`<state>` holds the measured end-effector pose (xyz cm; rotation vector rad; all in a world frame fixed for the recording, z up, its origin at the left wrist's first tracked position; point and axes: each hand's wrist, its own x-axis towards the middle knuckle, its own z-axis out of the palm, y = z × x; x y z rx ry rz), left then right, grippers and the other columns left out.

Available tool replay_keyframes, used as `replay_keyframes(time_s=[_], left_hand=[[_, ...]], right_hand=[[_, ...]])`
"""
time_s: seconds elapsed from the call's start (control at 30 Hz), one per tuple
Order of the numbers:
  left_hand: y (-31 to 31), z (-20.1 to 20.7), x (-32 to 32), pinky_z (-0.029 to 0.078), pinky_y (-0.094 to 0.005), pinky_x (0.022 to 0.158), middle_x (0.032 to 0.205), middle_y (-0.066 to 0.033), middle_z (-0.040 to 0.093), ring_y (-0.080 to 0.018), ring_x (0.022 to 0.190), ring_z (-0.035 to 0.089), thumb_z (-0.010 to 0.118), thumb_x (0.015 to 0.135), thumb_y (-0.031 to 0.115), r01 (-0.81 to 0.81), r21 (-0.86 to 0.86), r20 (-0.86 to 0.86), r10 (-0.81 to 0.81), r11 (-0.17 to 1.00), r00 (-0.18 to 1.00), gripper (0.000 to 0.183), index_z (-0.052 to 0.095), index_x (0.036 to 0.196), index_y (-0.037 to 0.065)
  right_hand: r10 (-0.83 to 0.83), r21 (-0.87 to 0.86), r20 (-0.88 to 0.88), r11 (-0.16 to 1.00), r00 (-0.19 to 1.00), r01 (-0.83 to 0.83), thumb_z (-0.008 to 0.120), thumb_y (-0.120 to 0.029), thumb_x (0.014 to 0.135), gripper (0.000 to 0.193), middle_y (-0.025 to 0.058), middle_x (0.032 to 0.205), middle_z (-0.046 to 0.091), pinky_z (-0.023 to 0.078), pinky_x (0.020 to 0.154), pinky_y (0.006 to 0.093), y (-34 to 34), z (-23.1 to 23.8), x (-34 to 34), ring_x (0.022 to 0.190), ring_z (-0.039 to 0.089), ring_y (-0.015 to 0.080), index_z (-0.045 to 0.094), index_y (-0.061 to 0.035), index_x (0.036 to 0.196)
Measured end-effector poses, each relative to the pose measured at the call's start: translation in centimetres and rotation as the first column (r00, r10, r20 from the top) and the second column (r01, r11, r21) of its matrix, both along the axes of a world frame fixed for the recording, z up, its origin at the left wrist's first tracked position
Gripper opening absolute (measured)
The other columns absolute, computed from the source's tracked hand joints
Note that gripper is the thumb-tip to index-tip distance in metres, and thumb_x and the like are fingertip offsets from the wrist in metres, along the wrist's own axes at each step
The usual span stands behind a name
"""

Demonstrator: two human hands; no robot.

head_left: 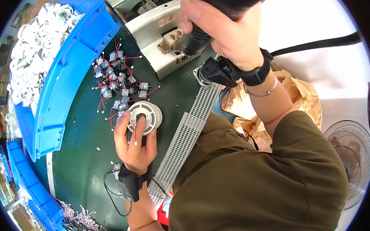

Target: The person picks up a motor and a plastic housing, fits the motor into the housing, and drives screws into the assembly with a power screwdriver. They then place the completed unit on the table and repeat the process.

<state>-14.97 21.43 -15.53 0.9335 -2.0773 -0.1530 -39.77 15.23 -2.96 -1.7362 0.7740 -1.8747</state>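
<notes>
My left hand [133,155] has its fingers curled over a white round plastic housing [153,113] on the green bench. A small dark part with a red wire sits at the housing's middle, partly under my fingers. High on the right, my right hand [235,37] is wrapped round a black power screwdriver [197,36], tilted with its tip down and to the left. That tip is at the front of a pale metal machine [147,42], which looks like a screw feeder. Whether the tip holds a screw is too small to tell.
Small motors with red wires [122,79] lie heaped beyond the housing. A blue bin [73,90] full of white plastic rings [39,52] stands at the left. A perforated metal strip [182,143] edges the bench near me. Bundled wires [80,223] lie lower left.
</notes>
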Motion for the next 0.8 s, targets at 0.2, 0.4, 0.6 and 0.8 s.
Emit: replay_keyframes(time_s=[0.2,0.4,0.6,0.8], left_hand=[[0.0,-0.2,0.0,0.049,-0.0388,0.083,0.12,-0.0202,0.051,-0.0342,0.103,0.055,0.073,0.063,0.002,-0.015,-0.01,-0.007,0.015,1.0,1.0,0.041,0.064,0.103,0.003],[0.1,-0.3,0.1,0.049,-0.0388,0.084,0.12,-0.0199,0.052,-0.0338,0.103,0.055,0.074,0.062,0.002,-0.004,0.013,-0.028,0.004,1.0,1.0,0.041,0.065,0.102,0.004],[0.1,-0.2,-0.1,0.049,-0.0389,0.084,0.12,-0.0197,0.052,-0.0338,0.104,0.055,0.074,0.062,0.002,-0.003,0.009,-0.016,0.003,1.0,1.0,0.042,0.065,0.103,0.003],[0.1,-0.2,0.1,0.049,-0.0393,0.084,0.119,-0.02,0.052,-0.0341,0.103,0.055,0.074,0.062,0.003,-0.012,0.009,-0.014,0.012,1.0,1.0,0.042,0.065,0.103,0.004]], right_hand=[[-0.027,0.317,0.071,0.948,0.997,0.003,0.064,0.002,0.075,0.038,0.0052,0.07,0.06,0.045,0.053,0.0232,0.5,-0.2,0.1,0.057,0.057,0.0111,0.049,0.0051,0.11],[0.021,0.149,0.164,0.988,0.986,-0.046,0.067,-0.004,0.077,0.037,0.0066,0.068,0.059,0.045,0.052,0.0243,-0.3,0.2,0.3,0.056,0.056,0.0125,0.048,0.0048,0.108],[0.174,-0.063,0.128,0.984,0.976,-0.168,0.068,-0.007,0.078,0.036,0.0075,0.068,0.06,0.044,0.05,0.0241,-2.7,-1.1,-0.4,0.055,0.056,0.0125,0.049,0.0047,0.106],[-0.012,0.15,0.123,0.989,0.992,-0.007,0.067,-0.006,0.077,0.036,0.0075,0.068,0.059,0.044,0.051,0.0239,-0.4,-0.2,0.3,0.055,0.056,0.0126,0.049,0.0051,0.106]])
